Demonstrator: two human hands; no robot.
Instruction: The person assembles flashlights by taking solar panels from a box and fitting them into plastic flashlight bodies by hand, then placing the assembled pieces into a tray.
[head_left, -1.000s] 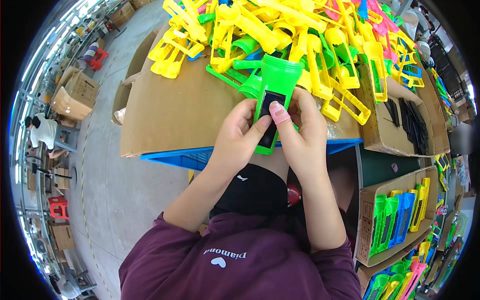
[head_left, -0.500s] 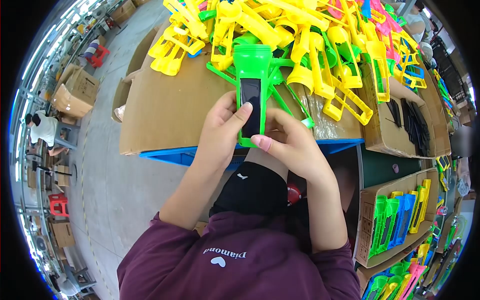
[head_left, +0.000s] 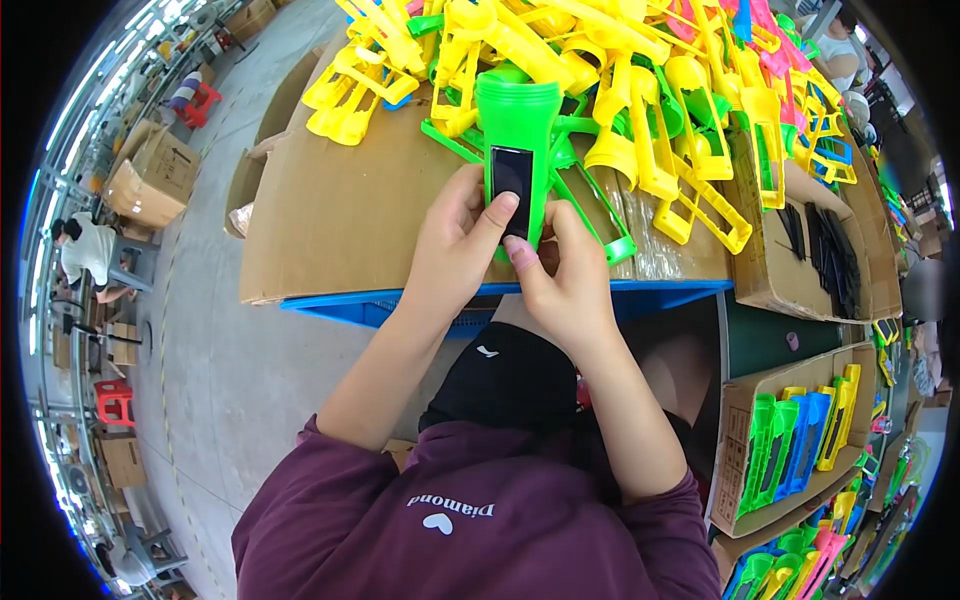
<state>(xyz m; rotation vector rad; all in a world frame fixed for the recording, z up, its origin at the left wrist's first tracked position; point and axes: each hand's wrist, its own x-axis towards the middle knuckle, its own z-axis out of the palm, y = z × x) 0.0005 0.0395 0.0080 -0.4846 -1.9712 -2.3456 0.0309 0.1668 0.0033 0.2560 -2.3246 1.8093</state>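
Note:
A green plastic flashlight housing [head_left: 519, 115] is held upright between both hands, its wide round head pointing away from me. A dark glossy panel [head_left: 511, 178] sits in the long opening of its handle. My left hand [head_left: 462, 235] grips the handle's left side, thumb on the panel. On the right side, my right hand [head_left: 562, 262] is closed round the lower end, its thumb pressed at the panel's bottom edge. Just beyond lies a heap of yellow housings [head_left: 610, 105], mixed with green, pink and blue ones.
The heap rests on a cardboard surface [head_left: 350, 220] over a blue crate [head_left: 340, 308]. At right, an open carton [head_left: 760, 270] holds black strips [head_left: 832, 260]. Below it, another carton [head_left: 737, 460] holds upright green, blue and yellow housings. A person [head_left: 90, 250] sits far left.
The housing has shifted slightly right and tilted, its head leaning toward the heap. My right thumb has moved up from the handle's bottom end onto the panel's lower edge.

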